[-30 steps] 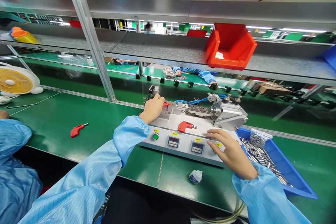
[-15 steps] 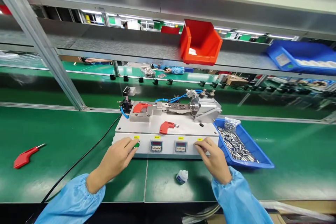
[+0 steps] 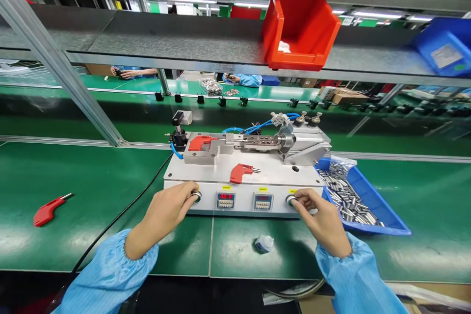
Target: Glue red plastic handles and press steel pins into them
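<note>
My left hand is closed at the left push button on the front of a bench machine, thumb and fingers around its metal rim. On the other end of the same panel, my right hand is closed at the right push button, fingertips touching it. A red pistol-shaped handle sits in the machine's fixture, in line with the metal cylinder. Another red handle with a metal pin lies on the machine's top plate. Between the buttons, the left counter display glows red.
A third red handle lies on the green bench at left, near a black cable. A small white bottle stands in front of the machine. The blue bin at right holds metal pins. Above is a red bin.
The view has shifted, so the machine appears farther right and slightly higher. Both hands remain at the buttons. Digits on the left counter display now shine brighter.
</note>
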